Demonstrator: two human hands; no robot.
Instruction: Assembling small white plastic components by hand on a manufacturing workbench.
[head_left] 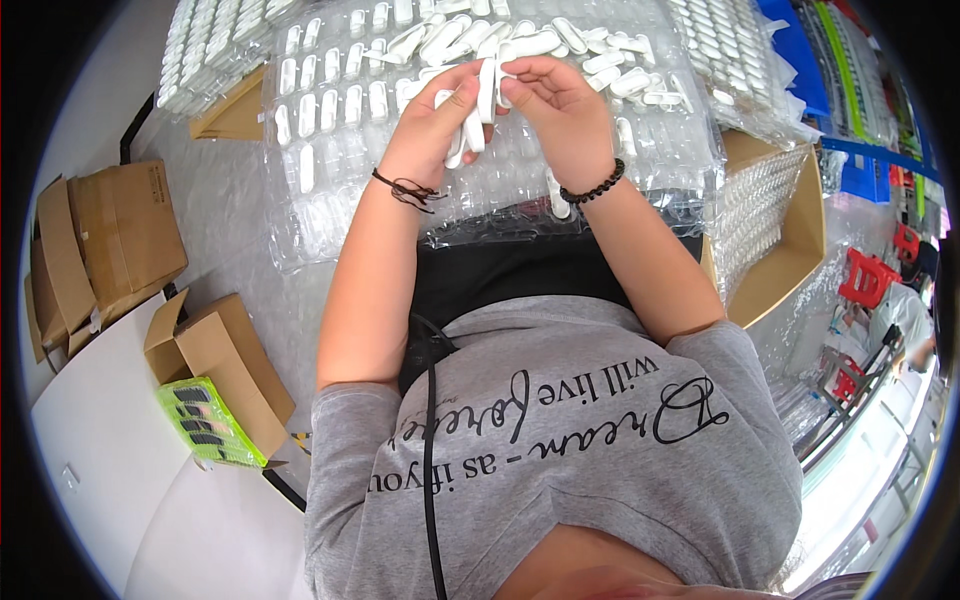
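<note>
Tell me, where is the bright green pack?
In the head view, the bright green pack lies low on the person's left, sticking out of an open cardboard box on the floor, below the bigger brown boxes.

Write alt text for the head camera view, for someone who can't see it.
Both hands, left hand and right hand, hold small white plastic pieces above a clear blister tray partly filled with them. Open cardboard boxes sit on the left.

Bright, even overhead light, soft shadows only. Glare on clear plastic trays (330,215) toward 12 o'clock; washed-out white near 4 o'clock. Sharp at centre, slightly soft outward. Strong fisheye bending at rim, black vignette from 7 to 11 o'clock.
</note>
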